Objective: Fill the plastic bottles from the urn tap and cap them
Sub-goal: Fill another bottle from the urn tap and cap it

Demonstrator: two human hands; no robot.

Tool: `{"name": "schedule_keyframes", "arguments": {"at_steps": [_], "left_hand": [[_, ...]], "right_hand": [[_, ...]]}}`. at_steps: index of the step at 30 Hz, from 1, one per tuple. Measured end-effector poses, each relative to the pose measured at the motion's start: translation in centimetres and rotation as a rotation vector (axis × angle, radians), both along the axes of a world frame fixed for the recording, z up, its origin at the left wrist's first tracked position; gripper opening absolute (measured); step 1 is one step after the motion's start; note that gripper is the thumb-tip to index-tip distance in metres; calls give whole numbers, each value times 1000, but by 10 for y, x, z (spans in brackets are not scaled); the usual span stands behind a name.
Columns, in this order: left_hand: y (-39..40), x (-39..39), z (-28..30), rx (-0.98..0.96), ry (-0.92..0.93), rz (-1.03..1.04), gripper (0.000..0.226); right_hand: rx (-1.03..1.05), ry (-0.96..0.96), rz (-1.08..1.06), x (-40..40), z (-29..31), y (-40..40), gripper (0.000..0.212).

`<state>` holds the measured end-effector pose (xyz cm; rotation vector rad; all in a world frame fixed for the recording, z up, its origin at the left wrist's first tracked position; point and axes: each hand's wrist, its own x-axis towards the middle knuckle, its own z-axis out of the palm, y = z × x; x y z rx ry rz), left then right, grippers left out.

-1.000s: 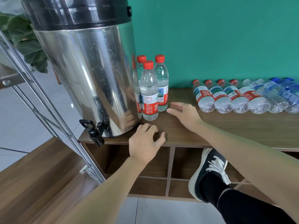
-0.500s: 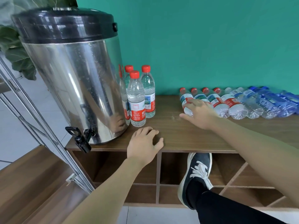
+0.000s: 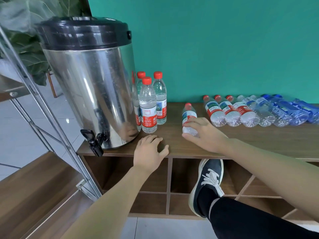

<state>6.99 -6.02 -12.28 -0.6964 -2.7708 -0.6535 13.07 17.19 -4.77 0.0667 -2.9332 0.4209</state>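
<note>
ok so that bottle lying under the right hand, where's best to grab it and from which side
Grip the bottle around its lower body, from above, as the right hand does now. It lies flat on the shelf top, cap pointing at the wall and base toward the person, so the round body offers both sides to fingers and thumb.

You have only one view here, from the camera on your head. It looks forward and down, from above the wooden shelf unit (image 3: pixel 259 140), and it faces the green wall (image 3: pixel 224 49) behind the unit. The lens is wide, so straight lines bend near the edges. The camera is close: both your forearms enter from the bottom edge and reach up to the middle of the picture. The steel urn (image 3: pixel 89 87) stands big at the upper left, the lying bottles (image 3: pixel 241 111) run to the right edge, and your raised shoe (image 3: pixel 208 183) shows low at the centre. No second view shares the scene.
</note>
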Motion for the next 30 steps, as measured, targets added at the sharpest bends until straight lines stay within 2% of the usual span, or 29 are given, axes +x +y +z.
{"name": "schedule_keyframes", "arguments": {"at_steps": [4,8,12,16,22,26,30], "left_hand": [[-19,9,2,27,-39,31,47],[-32,21,7,173,-54,37,39],[-29,29,18,360,-21,25,35],[-11,38,38,518,29,18,35],[31,38,58,508,-96,-46,44],[50,43,51,514,-320,-9,61],[53,44,54,603,-446,1,64]], "right_hand": [[-36,-16,88,19,2,-25,52],[-90,-11,142,41,5,-36,50],[-225,16,61,56,6,-31,55],[-208,-9,-55,59,-1,-10,53],[-132,-119,-138,58,-13,10,72],[-118,-126,-142,59,-25,15,61],[-186,-99,-150,54,-23,16,49]]}}
